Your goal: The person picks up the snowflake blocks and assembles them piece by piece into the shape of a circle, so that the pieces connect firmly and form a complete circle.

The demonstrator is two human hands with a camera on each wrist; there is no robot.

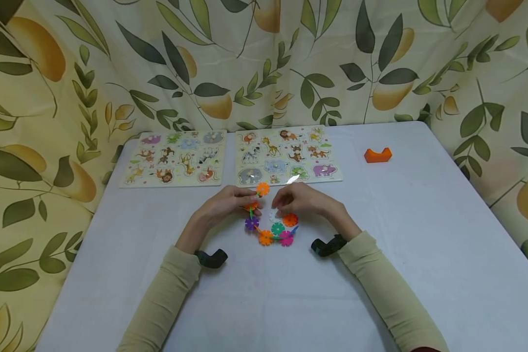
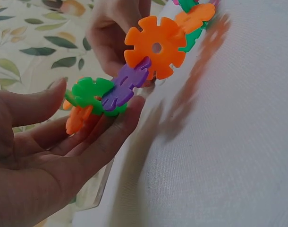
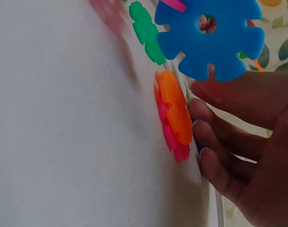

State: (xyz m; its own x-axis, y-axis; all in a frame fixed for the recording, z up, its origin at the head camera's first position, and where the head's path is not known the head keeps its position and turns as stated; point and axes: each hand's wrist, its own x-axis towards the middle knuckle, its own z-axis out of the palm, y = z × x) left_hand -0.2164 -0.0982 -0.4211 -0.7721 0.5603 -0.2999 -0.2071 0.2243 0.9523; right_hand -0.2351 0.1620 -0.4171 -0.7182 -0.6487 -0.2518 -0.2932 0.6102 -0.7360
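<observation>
My left hand point(image 1: 231, 201) holds a curved chain of notched, flower-shaped plastic discs. In the left wrist view its thumb and fingers lie about the green disc point(image 2: 93, 94), beside a purple disc point(image 2: 126, 85) and an orange disc point(image 2: 156, 47). The chain bends round to a pink disc point(image 1: 286, 238) and a blue disc point(image 3: 210, 35). My right hand point(image 1: 305, 199) has bent fingers at a white disc point(image 1: 274, 215); whether they grip it cannot be told. Close to those fingers, a loose orange disc point(image 3: 176, 109) partly covers a pink one. A green disc point(image 3: 147, 33) lies nearby.
Two animal puzzle boards, a left one point(image 1: 176, 159) and a right one point(image 1: 288, 155), lie at the back of the white-covered table point(image 1: 264, 298). An orange notched block point(image 1: 378, 155) stands at the back right. Leaf-patterned cloth point(image 1: 246, 58) hangs behind the table.
</observation>
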